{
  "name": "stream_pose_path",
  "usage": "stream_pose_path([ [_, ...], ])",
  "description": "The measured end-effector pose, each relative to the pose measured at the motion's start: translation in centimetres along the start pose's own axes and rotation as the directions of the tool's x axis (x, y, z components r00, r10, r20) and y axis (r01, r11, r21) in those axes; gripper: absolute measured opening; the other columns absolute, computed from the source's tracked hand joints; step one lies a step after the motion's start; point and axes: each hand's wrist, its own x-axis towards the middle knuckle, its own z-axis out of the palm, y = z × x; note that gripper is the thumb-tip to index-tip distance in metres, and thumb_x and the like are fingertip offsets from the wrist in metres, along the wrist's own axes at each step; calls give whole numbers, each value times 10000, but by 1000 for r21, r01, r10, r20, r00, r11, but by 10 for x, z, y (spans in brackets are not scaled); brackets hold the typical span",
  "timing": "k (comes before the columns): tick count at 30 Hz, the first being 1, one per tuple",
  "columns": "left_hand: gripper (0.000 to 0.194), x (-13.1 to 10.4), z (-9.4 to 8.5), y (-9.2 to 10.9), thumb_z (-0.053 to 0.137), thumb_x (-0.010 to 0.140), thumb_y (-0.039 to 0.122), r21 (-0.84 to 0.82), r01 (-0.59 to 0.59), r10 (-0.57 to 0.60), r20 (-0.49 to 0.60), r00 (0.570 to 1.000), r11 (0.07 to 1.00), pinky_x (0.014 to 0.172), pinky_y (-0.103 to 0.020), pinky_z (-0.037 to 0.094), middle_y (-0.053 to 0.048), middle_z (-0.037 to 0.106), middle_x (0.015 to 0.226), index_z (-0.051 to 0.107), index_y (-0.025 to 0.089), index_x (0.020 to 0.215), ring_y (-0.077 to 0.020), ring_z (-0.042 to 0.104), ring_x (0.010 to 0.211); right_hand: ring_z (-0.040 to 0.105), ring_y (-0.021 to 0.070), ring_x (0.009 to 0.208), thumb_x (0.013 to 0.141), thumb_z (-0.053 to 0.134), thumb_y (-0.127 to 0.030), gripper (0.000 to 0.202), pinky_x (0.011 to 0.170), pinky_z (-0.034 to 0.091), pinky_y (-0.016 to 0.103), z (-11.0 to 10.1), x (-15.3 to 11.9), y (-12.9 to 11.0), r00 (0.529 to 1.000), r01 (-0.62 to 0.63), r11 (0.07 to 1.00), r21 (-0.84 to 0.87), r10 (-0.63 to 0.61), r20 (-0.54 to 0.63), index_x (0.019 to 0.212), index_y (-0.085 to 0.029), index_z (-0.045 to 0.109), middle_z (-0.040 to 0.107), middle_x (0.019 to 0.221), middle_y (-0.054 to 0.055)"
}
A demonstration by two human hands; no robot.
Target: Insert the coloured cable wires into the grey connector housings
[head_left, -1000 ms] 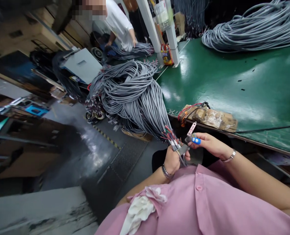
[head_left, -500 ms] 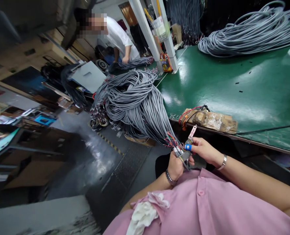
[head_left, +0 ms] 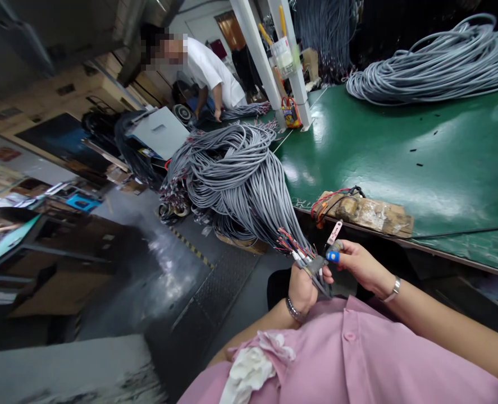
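My left hand [head_left: 302, 287] is closed around a bundle of grey cable ends [head_left: 321, 283]. Stripped coloured wires [head_left: 288, 241] fan out above that fist, with white sections below them. A dark grey strip [head_left: 316, 265], perhaps tape, lies across the bundle. Beside it, my right hand [head_left: 360, 266] is closed in a pinch, a blue band [head_left: 333, 257] showing around its thumb. Sticking up from these fingers is a slim pale pink piece [head_left: 335, 232] with a hole at its end; its lower part is hidden. What else the right fingers grip cannot be made out.
A large heap of grey cables [head_left: 236, 163] hangs over the bench's left end. On the green bench [head_left: 383, 163] lie a wooden block [head_left: 375, 214] with wires, and a cable coil [head_left: 434, 67]. Metal posts [head_left: 259, 62] rise behind. A co-worker [head_left: 215, 73] handles cables farther back.
The view has shifted slightly. My right hand has moved a little to the right, away from my left fist, and the wire ends now lean more to the left.
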Motion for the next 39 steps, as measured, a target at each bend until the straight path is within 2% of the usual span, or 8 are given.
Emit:
stream_pose_path([
  [4, 284, 0, 1, 0, 664, 727, 371, 12, -5, 5, 25, 1000, 1000, 471, -243, 459, -37, 604, 522, 618, 94, 686, -116, 547, 428, 552, 147, 439, 749, 663, -304, 199, 474, 346, 263, 2, 6, 4, 999, -24, 998, 62, 26, -25, 707, -204, 496, 545, 484, -34],
  [10, 292, -1, -4, 3, 662, 706, 387, 0, -15, 15, -4, 1000, 1000, 424, -241, 424, -24, 585, 498, 614, 103, 664, -117, 522, 395, 435, 75, 486, 730, 706, -306, 172, 458, 356, 203, -28, 15, 11, 939, 17, 981, 192, 51, -340, 723, -183, 585, 523, 588, -35],
  [14, 257, 0, -1, 10, 641, 723, 349, -10, 7, -6, 95, 995, 1000, 413, -252, 417, -22, 571, 473, 613, 103, 655, -121, 506, 366, 505, 107, 595, 804, 579, -552, 385, 528, 426, 233, -39, 15, 2, 970, -27, 968, 249, 86, -228, 860, -179, 653, 625, 800, 44],
  [18, 224, 5, 8, 18, 655, 710, 313, -26, 48, -43, 163, 986, 999, 391, -237, 386, -11, 558, 454, 604, 106, 644, -106, 477, 335, 453, 99, 571, 798, 613, -521, 358, 494, 366, 226, -33, 17, -7, 994, 28, 996, 81, -19, -107, 879, -174, 646, 604, 788, 35],
  [24, 224, 12, 14, 19, 648, 709, 298, -29, 75, -67, 197, 978, 997, 397, -234, 385, 0, 532, 427, 607, 98, 618, -95, 459, 319, 344, 87, 495, 817, 615, -469, 320, 475, 287, 229, -30, 25, 5, 884, 229, 945, -233, -302, -357, 690, -183, 551, 468, 560, -34],
  [29, 228, 16, 9, 13, 639, 708, 298, -22, 71, -65, 208, 976, 997, 410, -242, 391, -3, 534, 426, 595, 106, 594, -96, 458, 317, 388, 104, 522, 878, 474, -532, 388, 496, 319, 249, -25, 27, 8, 926, 215, 949, -231, -273, -260, 758, -185, 600, 516, 626, -7],
  [34, 236, 17, 4, 11, 652, 693, 323, -39, 68, -58, 212, 976, 997, 421, -253, 405, -2, 532, 415, 607, 106, 611, -100, 458, 312, 402, 109, 513, 840, 547, -531, 375, 505, 316, 253, -26, 28, 9, 822, 265, 900, -345, -398, -408, 690, -190, 590, 507, 561, -15],
  [39, 212, 18, 7, 12, 675, 677, 291, -9, 90, -85, 237, 968, 996, 400, -247, 386, -1, 534, 416, 603, 104, 609, -101, 455, 303, 483, 121, 584, 815, 536, -595, 435, 546, 389, 254, -19, 32, 5, 949, 177, 982, 67, -152, -278, 822, -182, 673, 591, 689, 18],
])
